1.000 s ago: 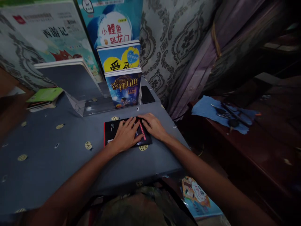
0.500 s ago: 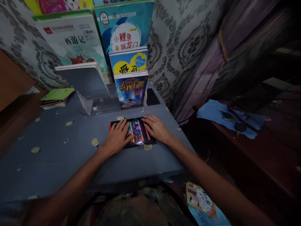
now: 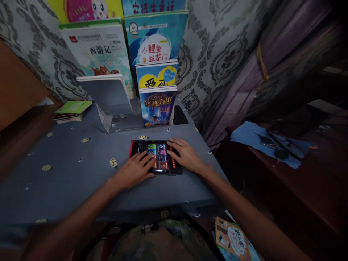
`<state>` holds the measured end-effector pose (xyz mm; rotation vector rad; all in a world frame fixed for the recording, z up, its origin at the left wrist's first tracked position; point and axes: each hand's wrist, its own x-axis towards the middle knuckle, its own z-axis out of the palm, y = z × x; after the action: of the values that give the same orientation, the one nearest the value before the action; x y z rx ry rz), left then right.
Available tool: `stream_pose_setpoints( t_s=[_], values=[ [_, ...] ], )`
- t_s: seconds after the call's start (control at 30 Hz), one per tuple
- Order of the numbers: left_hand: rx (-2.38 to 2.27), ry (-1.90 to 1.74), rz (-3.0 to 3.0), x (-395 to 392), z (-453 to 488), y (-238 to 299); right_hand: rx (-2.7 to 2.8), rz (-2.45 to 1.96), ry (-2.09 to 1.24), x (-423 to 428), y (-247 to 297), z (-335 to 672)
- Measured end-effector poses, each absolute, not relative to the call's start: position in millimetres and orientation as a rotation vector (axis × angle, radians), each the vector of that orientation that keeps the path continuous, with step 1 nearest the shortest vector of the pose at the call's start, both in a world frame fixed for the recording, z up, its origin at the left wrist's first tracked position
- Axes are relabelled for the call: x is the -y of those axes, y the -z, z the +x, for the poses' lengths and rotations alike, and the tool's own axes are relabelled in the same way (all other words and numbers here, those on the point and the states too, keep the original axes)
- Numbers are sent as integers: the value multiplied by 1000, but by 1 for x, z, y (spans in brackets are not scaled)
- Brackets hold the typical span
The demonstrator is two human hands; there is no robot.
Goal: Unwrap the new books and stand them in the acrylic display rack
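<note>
A black book with a red spine and colourful pictures [image 3: 159, 156] lies flat on the grey tablecloth [image 3: 67, 174]. My left hand [image 3: 134, 170] rests on its left lower part with the fingers stretched flat. On the book's right edge lies my right hand [image 3: 185, 156], fingers also spread flat. Just behind the book stands a clear stand [image 3: 122, 121] with a dark blue book [image 3: 157, 106] upright at its front and a blue and yellow book [image 3: 157, 74] behind it.
Larger picture books [image 3: 100, 54] lean against the patterned curtain at the back. A green booklet pile [image 3: 72, 110] lies at the far left. A black phone [image 3: 179, 115] is right of the stand. Right of the table: a dark wooden surface with blue cloth [image 3: 252, 137]. A book [image 3: 233, 239] lies on the floor.
My hands have slid apart and back across the black book, uncovering its colourful middle. The view has tilted up a little, so more of the back books shows.
</note>
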<state>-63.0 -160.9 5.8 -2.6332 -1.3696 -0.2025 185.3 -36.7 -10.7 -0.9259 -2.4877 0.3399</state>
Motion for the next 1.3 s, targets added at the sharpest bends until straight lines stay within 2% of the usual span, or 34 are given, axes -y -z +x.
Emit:
stream_pose_setpoints(
  t_s=[0.1,0.2,0.33,0.4,0.53,0.63,0.7,0.77,0.83,0.9,0.97,1.17,1.3],
  values=[
    [1269,293,-2569,172,-65,-6,2405,-899,-493,41,3,190],
    [1311,507,-2554,178,-69,-17,2247,-905,-815,40,-4,196],
    [1701,937,-2480,174,-73,-47,1717,-893,-1384,40,-9,195],
    [1910,1204,-2361,169,-71,-64,1503,-805,-1558,43,-12,187],
    [2122,1793,-2086,155,-61,-80,1554,-696,-1534,54,-21,165],
    [2224,2307,-1955,146,-52,-67,1649,-714,-1458,56,-25,155],
    [2353,2502,-1859,141,-52,-50,1679,-750,-1481,53,-24,155],
    [2576,2351,-1926,138,-59,-33,1769,-824,-1475,47,-19,160],
    [2735,1844,-2107,137,-72,-23,1920,-980,-1282,42,-13,166],
    [2641,1328,-2167,135,-85,-20,2076,-1152,-951,39,-8,172],
    [2485,1019,-2174,132,-95,-21,2197,-1257,-686,39,-6,174],
    [2123,775,-2246,108,-93,-21,2375,-1291,-391,49,-13,160],
    [2029,678,-2257,88,-85,-16,2527,-1021,-240,48,-16,132]
  ],
)
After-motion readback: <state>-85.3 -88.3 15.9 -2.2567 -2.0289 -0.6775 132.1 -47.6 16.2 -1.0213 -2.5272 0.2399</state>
